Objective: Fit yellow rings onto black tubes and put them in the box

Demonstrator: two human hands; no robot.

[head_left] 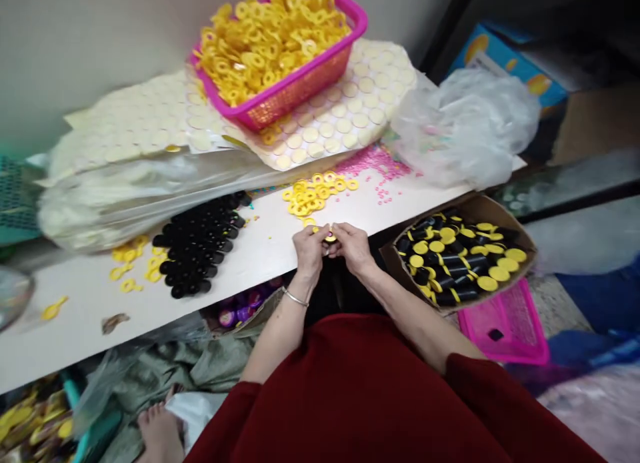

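Observation:
At the front edge of the white table (270, 250), my left hand (309, 250) and my right hand (351, 246) come together, fingers closed around one small piece. That piece is a yellow cap (330, 236) with a pink spot in it; anything below it is hidden by my fingers. Just beyond my hands lies a pile of yellow ring-shaped parts (315, 195). Behind and to the right of that pile, tiny pink pieces (377, 166) are scattered. Left of my hands, black cylindrical tubes (200, 243) lie grouped in rows.
A pink basket (300, 83) heaped with yellow parts rests on sheets of round cream stickers (345, 116). To the right, a cardboard box (520, 240) holds black tubes with yellow caps, beside a pink tray (535, 323). A clear plastic bag (470, 123) sits on the table's right end.

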